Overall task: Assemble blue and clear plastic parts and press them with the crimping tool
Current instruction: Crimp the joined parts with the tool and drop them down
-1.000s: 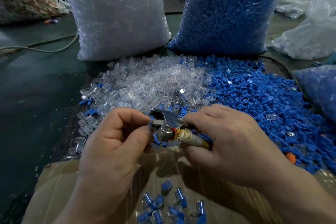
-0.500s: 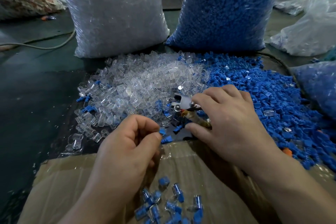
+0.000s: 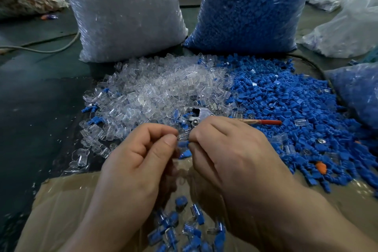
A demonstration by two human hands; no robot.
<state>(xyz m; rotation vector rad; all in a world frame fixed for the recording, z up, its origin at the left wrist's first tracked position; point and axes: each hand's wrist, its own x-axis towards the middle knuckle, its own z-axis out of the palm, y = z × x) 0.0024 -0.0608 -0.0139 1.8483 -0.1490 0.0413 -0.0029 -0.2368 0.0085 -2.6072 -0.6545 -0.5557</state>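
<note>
- The left hand (image 3: pixel 139 159) and right hand (image 3: pixel 231 153) meet fingertip to fingertip just on the near side of the tool (image 3: pixel 199 115).
- Thumb and forefinger of each hand pinch a small pair (image 3: pixel 182 141) from opposite sides: a clear part (image 3: pixel 182 136) on top and a blue part (image 3: pixel 183 145) touching it underneath (which hand has which part I cannot tell).
- The other fingers of both hands are curled inward.
- The tool lies free on the heaps, its metal head just beyond the right knuckles. Its red-tipped handle runs off to the right, past the back of that hand.
- The clear pile (image 3: pixel 153 88) spreads left of and behind the tool; the blue pile (image 3: pixel 286 104) spreads to its right, and the two mix around the head.
- An orange piece (image 3: pixel 321 166) sits in the blue pile, well right of the tool.
- The box (image 3: pixel 61 210) of brown cardboard lies on the near side of the tool, under the wrists, with joined pieces (image 3: pixel 184 227) in it.
- Far behind the tool stand a clear bag (image 3: pixel 126 12) and a blue bag (image 3: pixel 249 6), side by side.
</note>
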